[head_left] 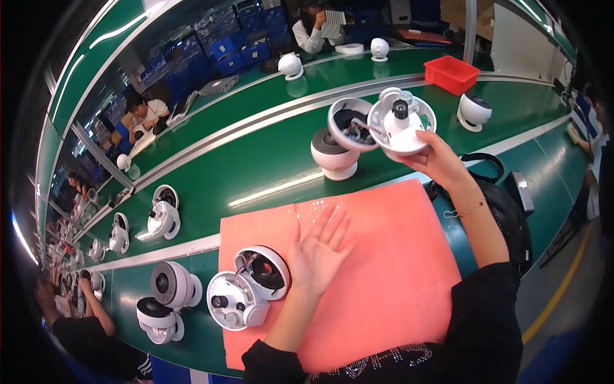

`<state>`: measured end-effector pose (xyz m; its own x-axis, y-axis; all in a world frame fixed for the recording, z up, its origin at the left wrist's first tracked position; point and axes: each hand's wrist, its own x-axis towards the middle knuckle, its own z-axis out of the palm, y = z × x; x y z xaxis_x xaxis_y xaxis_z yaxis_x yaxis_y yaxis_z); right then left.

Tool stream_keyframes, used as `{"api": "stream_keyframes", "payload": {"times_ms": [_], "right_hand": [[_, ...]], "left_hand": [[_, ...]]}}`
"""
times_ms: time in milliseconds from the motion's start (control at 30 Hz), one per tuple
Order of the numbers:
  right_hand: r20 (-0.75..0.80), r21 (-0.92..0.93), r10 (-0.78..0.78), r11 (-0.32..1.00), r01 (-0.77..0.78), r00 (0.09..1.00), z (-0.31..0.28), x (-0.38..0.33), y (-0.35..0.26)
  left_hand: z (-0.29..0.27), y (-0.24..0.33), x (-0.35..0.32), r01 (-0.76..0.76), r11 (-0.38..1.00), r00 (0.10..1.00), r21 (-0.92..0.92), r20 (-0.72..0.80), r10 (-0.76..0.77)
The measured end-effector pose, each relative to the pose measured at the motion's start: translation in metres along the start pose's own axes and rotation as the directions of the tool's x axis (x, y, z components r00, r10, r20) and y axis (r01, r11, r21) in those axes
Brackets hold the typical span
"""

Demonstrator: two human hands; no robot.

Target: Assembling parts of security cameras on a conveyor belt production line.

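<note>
My right hand (441, 160) grips the rim of an opened white security camera (412, 136), with its black lens and inner parts exposed. The camera's ring-shaped other half (339, 121) hangs beside it by a cable, above a closed white camera (338, 161) with a dark top. Over the pink foam mat (390, 256), my left hand (318, 256) is open, palm up and fingers spread, with nothing in it. Next to its wrist lies another opened camera (229, 315), its two halves side by side and joined by a cable.
Two white cameras (174, 285) stand left of the mat. Along the green conveyor (256, 173) are several more cameras and a red bin (451, 75). A black bag (505, 221) lies right of the mat. Co-workers sit across the line and at the lower left.
</note>
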<state>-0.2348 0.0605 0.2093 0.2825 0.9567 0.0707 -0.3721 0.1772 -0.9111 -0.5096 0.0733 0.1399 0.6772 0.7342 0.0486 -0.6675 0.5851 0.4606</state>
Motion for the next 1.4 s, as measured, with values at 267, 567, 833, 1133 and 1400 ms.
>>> {"api": "stream_keyframes", "payload": {"times_ms": [267, 567, 833, 1133, 1400], "right_hand": [[0.188, -0.156, 0.358, 0.930, -0.332, 0.915, 0.018, -0.073, 0.028], [0.213, -0.596, 0.392, 0.778, -0.198, 0.895, -0.005, -0.126, 0.071], [0.759, -0.509, -0.138, 0.483, 0.712, 0.636, 0.092, -0.165, 0.038], [0.520, -0.682, 0.040, 0.622, 0.386, 0.853, 0.042, -0.157, -0.002], [0.295, -0.527, 0.391, 0.828, -0.193, 0.872, 0.016, -0.117, 0.015]], "left_hand": [[-0.016, -0.021, -0.044, 0.091, 0.961, 0.993, -0.262, 0.096, -0.068], [-0.013, -0.014, -0.107, -0.049, 0.966, 0.955, 0.255, -0.272, 0.121], [0.042, -0.024, -0.124, -0.080, 0.923, 0.925, 0.376, -0.318, 0.210], [0.021, -0.029, -0.097, -0.204, 0.435, 0.970, 0.877, 0.122, 0.209], [0.013, -0.018, -0.056, -0.155, 0.158, 0.977, 0.975, 0.127, 0.174]]}}
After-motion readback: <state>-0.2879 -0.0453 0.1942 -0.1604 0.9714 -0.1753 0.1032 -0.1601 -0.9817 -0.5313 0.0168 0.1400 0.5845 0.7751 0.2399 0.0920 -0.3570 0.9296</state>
